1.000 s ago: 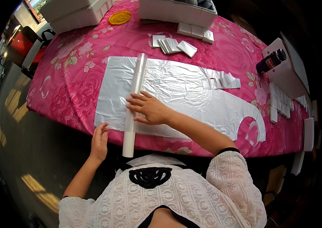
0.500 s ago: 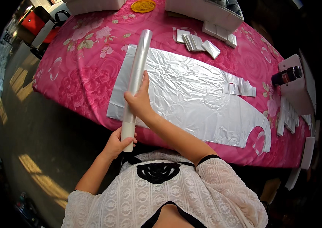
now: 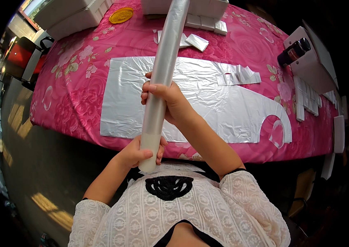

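Note:
A long roll of clear plastic film (image 3: pixel 167 53) stands tilted in front of me, its top leaning away over the table. My left hand (image 3: pixel 135 152) is wrapped round its lower end, where the pale core shows. Higher up, my right hand (image 3: pixel 169 98) grips the film-covered part, thumb across the front. Beneath and beyond the roll lies a large silvery plastic sheet (image 3: pixel 129 96), wrinkled, with a curved cut-out at its right end. A folded strip (image 3: pixel 240 77) of the same silvery plastic rests at its upper right.
A pink floral tablecloth (image 3: pixel 71 111) covers the table. Folded silvery packets (image 3: pixel 197 42) lie at the back, near a white foam box (image 3: pixel 207 7) and a yellow disc (image 3: pixel 121 15). On the right are a dark bottle (image 3: pixel 294 52), a white box (image 3: pixel 316 66) and more packets (image 3: pixel 305 96).
The roll has come closer and larger in view, its top rising to the upper edge. My right hand's fingers now wrap round it. The whole scene has shifted left and turned slightly.

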`<state>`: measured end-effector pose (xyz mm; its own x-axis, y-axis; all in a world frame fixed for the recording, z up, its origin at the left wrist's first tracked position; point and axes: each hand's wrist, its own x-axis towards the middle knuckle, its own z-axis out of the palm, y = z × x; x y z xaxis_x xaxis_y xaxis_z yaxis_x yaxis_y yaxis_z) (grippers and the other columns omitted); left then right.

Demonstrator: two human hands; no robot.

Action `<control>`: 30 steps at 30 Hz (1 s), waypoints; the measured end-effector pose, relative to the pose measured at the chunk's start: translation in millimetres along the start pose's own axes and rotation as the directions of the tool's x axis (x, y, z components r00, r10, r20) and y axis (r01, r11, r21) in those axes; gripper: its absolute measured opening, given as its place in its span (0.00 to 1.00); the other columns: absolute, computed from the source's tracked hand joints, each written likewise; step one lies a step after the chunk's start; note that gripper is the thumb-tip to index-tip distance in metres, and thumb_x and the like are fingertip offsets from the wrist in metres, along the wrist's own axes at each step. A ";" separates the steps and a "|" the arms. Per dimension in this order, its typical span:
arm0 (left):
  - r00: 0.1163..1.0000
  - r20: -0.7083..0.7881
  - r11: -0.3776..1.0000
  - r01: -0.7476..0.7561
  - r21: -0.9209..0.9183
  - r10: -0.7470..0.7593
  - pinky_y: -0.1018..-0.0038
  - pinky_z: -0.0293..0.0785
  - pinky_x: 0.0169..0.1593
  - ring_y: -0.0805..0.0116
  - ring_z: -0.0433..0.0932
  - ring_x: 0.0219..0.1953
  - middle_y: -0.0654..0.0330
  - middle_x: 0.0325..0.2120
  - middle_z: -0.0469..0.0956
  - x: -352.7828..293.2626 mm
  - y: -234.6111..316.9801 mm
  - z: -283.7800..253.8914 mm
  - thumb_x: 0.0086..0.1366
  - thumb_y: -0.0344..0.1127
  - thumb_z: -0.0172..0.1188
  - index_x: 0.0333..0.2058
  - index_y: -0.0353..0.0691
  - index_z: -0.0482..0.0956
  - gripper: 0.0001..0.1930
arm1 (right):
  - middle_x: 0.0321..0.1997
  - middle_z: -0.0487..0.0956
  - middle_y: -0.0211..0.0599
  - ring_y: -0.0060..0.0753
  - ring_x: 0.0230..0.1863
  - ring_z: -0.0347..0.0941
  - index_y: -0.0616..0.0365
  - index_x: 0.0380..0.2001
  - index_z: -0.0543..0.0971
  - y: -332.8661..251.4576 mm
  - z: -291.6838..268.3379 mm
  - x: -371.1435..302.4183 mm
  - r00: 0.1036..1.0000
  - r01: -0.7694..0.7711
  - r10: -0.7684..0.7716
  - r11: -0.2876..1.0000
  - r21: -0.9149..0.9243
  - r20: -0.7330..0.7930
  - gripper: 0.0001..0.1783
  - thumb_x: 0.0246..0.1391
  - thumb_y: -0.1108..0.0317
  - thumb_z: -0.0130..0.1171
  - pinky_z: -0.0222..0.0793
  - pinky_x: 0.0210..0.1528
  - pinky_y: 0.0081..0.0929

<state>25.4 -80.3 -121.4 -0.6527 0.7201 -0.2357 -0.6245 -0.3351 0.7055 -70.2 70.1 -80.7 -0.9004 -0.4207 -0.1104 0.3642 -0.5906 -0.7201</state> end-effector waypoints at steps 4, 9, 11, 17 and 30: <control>0.989 0.114 0.978 0.115 -0.177 -0.096 0.76 0.73 0.32 0.71 0.75 0.26 0.57 0.27 0.73 10.8 -1.9 3.6 0.42 0.49 0.66 0.43 0.30 0.68 0.34 | 0.31 0.70 0.36 0.26 0.32 0.71 0.63 0.47 0.59 4.7 -14.3 -13.1 0.999 0.008 -0.004 0.995 0.097 -0.039 0.33 0.40 0.63 0.64 0.71 0.38 0.27; 0.955 -0.261 0.967 0.188 0.171 -0.140 0.77 0.72 0.29 0.73 0.73 0.24 0.62 0.24 0.70 16.1 -17.0 -2.3 0.45 0.42 0.67 0.41 0.34 0.67 0.27 | 0.31 0.70 0.35 0.25 0.32 0.70 0.62 0.46 0.59 29.9 -40.4 -23.6 0.982 0.043 -0.047 0.999 -0.025 -0.185 0.32 0.41 0.62 0.64 0.71 0.37 0.28; 0.974 -0.143 0.985 0.172 -0.021 -0.174 0.77 0.72 0.29 0.73 0.73 0.25 0.62 0.24 0.70 14.9 -26.4 -3.9 0.45 0.43 0.67 0.41 0.35 0.67 0.27 | 0.31 0.70 0.35 0.26 0.32 0.70 0.63 0.46 0.59 38.7 -42.0 -26.0 0.985 0.034 -0.031 0.999 0.016 -0.170 0.32 0.41 0.62 0.64 0.72 0.37 0.28; 0.972 -0.199 0.991 0.132 0.019 -0.126 0.73 0.73 0.32 0.72 0.73 0.27 0.61 0.26 0.72 18.1 -33.2 -14.5 0.52 0.48 0.60 0.39 0.37 0.67 0.24 | 0.30 0.71 0.35 0.26 0.31 0.70 0.63 0.43 0.62 55.5 -47.3 -32.9 0.965 0.012 -0.032 0.997 -0.075 -0.259 0.28 0.42 0.64 0.63 0.71 0.35 0.28; 0.899 -0.284 0.902 0.392 0.180 -0.333 0.80 0.69 0.25 0.77 0.70 0.20 0.63 0.20 0.71 -38.3 -52.8 -46.6 0.58 0.60 0.52 0.41 0.35 0.70 0.29 | 0.35 0.73 0.37 0.26 0.35 0.71 0.63 0.42 0.68 9.0 -172.2 23.2 0.749 0.176 -0.282 0.957 -0.231 -0.599 0.21 0.45 0.67 0.60 0.68 0.36 0.20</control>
<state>63.3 -118.5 -180.7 -0.5004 0.5864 -0.6369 -0.7417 0.0892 0.6648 -128.7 173.6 -207.7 -0.9198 0.2640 -0.2901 0.1356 -0.4801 -0.8667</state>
